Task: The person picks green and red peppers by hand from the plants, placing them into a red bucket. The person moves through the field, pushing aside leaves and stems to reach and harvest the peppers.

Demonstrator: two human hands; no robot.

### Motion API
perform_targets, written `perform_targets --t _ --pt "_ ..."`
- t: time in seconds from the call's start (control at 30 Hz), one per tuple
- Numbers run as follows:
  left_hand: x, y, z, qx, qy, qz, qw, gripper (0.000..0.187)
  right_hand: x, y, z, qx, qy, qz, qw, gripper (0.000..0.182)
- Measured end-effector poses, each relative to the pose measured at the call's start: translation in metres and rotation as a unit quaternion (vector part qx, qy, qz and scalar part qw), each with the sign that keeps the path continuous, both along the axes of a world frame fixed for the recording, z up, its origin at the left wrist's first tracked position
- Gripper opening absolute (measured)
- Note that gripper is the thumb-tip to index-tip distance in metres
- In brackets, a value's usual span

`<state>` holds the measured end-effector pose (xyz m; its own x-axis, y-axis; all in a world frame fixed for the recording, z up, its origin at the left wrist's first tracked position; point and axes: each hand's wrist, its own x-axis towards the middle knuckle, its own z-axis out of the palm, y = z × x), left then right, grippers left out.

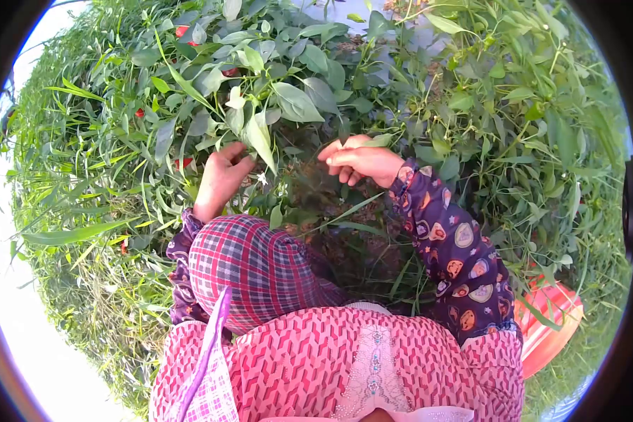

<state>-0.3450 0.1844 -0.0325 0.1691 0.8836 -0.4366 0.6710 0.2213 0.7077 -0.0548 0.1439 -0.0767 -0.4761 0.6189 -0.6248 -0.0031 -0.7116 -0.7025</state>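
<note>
My left hand reaches into the leaves of a pepper plant, its fingers bent and their tips partly behind foliage. Whatever it grips there, if anything, is hidden. A white flower shows just right of it, and a red pepper hangs close on its left. Across a dark gap between the stems, my right hand is closed, thumb and fingers curled together and pointing left. Any small thing between those fingertips is too small to make out. Leaves touch the back of this hand.
More red peppers show among the leaves at upper left. A red-orange container stands in the grass at my right side. Checked cloth covers my left knee or a bundle before me. Long grass blades cross at left.
</note>
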Motion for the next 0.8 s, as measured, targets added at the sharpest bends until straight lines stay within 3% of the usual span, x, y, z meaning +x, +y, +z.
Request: perform_targets --t 0.03,0.13,0.2,0.27,0.3,0.33,0.4,0.43,0.47,0.53,0.6,0.67,0.73,0.77,0.8 --pt "0.004 0.002 -0.004 0.008 -0.037 0.027 0.999 0.03 -0.01 0.0 -0.004 0.054 -0.035 0.03 0.997 0.034" --pt "0.005 -0.006 0.012 0.046 -0.007 0.074 0.996 0.019 -0.028 -0.004 -0.001 0.064 -0.003 -0.069 0.996 0.024" --pt "-0.002 -0.009 0.016 0.033 -0.038 0.123 0.991 0.015 -0.031 -0.008 0.005 0.057 0.006 -0.069 0.996 0.023" --pt "-0.001 -0.013 0.021 0.111 0.058 0.088 0.988 0.018 -0.031 -0.006 0.013 0.052 0.01 -0.072 0.996 0.021" --pt "0.005 -0.008 0.04 0.106 0.186 0.036 0.976 0.025 -0.032 -0.006 0.018 0.074 0.004 -0.069 0.995 0.021" --pt "-0.007 -0.006 0.026 0.218 0.209 -0.007 0.953 0.03 -0.03 -0.008 0.023 0.094 -0.005 -0.066 0.993 0.021" --pt "0.011 -0.009 0.055 0.231 0.321 -0.058 0.917 0.026 -0.032 -0.005 0.034 0.108 -0.016 -0.061 0.992 0.022" --pt "0.007 -0.008 0.052 0.314 0.274 -0.093 0.904 0.023 -0.035 -0.002 0.038 0.12 -0.015 -0.074 0.99 0.02" --pt "-0.002 -0.01 0.036 0.301 0.219 -0.054 0.927 0.021 -0.039 0.001 0.041 0.13 -0.013 -0.087 0.988 0.02" --pt "0.012 -0.007 0.058 0.391 0.203 -0.132 0.888 0.017 -0.049 0.012 0.014 0.154 -0.075 -0.168 0.971 0.017" --pt "0.014 -0.01 0.061 0.387 0.192 -0.143 0.89 0.017 -0.054 0.027 -0.03 0.175 0.041 -0.252 0.951 0.019" --pt "0.014 -0.013 0.064 0.38 0.184 -0.155 0.893 0.016 -0.054 0.032 -0.041 0.053 0.129 -0.327 0.935 0.032" --pt "0.012 -0.014 0.064 0.391 0.164 -0.191 0.885 0.017 -0.053 0.043 -0.036 0.018 0.239 -0.408 0.881 0.034" --pt "0.011 -0.015 0.063 0.441 0.164 -0.204 0.859 0.02 -0.049 0.049 -0.037 0.05 0.19 -0.363 0.911 0.033" --pt "0.009 -0.016 0.063 0.433 0.151 -0.197 0.867 0.02 -0.046 0.051 -0.041 0.08 0.14 -0.318 0.934 0.032"
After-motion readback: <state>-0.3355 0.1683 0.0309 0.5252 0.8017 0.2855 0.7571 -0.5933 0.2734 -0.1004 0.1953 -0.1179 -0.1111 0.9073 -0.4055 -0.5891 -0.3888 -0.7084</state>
